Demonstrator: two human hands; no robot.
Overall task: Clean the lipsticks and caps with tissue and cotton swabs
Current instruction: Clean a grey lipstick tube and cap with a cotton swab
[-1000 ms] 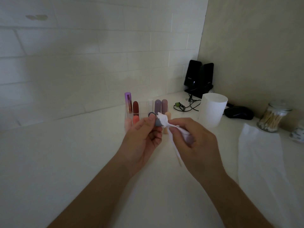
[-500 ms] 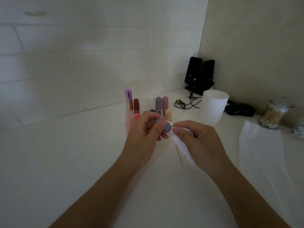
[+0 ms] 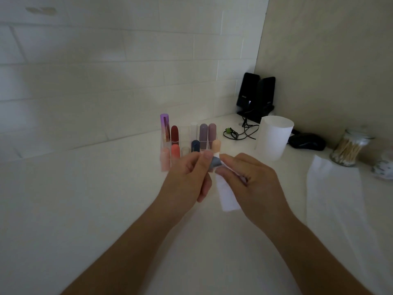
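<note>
Clear rack of lipsticks [image 3: 187, 141] sits right behind my hands, partly blocked by them. Tissue roll [image 3: 274, 137] and swab jar [image 3: 348, 150] are off to the right. My left hand [image 3: 185, 179] pinches a grey cap [image 3: 215, 161] between thumb and fingertips, above the counter. My right hand [image 3: 255, 184] curls round a tissue strip [image 3: 226, 194] that touches the cap, I think, it's blurry.

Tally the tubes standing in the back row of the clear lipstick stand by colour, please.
Purple tube: 1
Dark red tube: 1
White tube: 1
Mauve tubes: 2
Total: 5
</note>
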